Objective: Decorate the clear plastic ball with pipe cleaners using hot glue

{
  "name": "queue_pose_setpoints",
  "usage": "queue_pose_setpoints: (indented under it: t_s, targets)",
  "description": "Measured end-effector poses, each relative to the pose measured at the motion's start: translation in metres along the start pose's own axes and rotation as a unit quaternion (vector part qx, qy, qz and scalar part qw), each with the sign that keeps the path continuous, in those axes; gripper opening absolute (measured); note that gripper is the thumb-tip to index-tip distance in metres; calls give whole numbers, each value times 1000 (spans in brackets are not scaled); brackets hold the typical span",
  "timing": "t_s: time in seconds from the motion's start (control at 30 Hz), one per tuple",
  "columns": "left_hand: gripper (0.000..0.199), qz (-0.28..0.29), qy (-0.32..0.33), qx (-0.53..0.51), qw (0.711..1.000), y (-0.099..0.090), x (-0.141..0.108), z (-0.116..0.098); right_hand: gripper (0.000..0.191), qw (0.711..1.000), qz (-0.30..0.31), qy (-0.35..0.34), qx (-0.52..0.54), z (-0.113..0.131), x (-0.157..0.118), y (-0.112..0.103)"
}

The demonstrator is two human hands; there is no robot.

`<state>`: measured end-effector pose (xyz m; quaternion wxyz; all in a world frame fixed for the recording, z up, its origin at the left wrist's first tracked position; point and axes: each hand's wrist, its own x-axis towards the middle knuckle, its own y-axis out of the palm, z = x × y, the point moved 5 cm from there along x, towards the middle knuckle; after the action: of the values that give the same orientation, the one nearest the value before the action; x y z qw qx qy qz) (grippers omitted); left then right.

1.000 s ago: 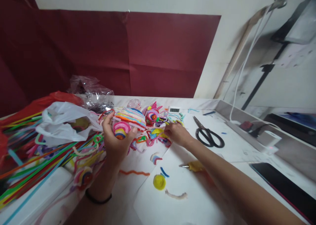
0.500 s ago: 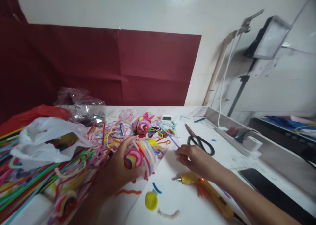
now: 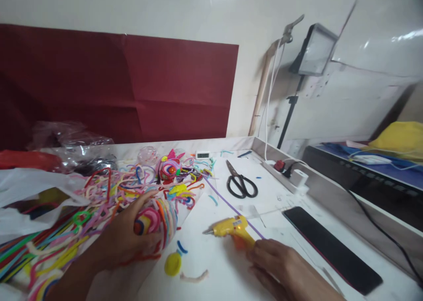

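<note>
My left hand is closed around a ball-shaped craft piece covered in striped, coiled pipe cleaners of pink, blue, orange and white. My right hand has its fingers curled at the handle of a yellow hot glue gun, whose handle end they hide. The gun lies low over the white table, its metal nozzle pointing left and an orange light glowing on its side. Between the hands are a yellow disc, a short blue piece and a pale curved strip.
Tangled pipe cleaners and a white plastic bag cover the left side. A similar colourful piece stands at the back. Black-handled scissors, a purple pipe cleaner, a black phone-like slab and a power strip lie rightward.
My right hand has moved down and back from beside the scissors to the glue gun's handle. The left hand keeps hold of the ball-shaped piece. The whole view has swung right.
</note>
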<state>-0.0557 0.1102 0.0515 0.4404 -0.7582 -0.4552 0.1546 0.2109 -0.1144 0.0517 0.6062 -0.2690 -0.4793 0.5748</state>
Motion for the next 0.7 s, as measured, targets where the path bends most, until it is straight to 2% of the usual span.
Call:
queue_pose_setpoints:
  t_s: [0.2, 0.4, 0.5, 0.6, 0.7]
  targets:
    - [84, 18, 4, 45, 999, 1, 6, -7, 19, 1000, 15, 3, -26, -5, -23, 5]
    - [78, 65, -38, 70, 995, -4, 11, -11, 16, 1000, 11, -6, 1, -14, -38, 20]
    - [78, 56, -2, 119, 991, -11, 17, -11, 16, 1000, 23, 14, 13, -15, -46, 22]
    - [83, 61, -5, 153, 986, -16, 21, -5, 17, 999, 32, 36, 5, -13, -54, 20]
    - [91, 69, -14, 142, 987, -19, 25, 3, 16, 998, 23, 51, -14, -10, -65, 20]
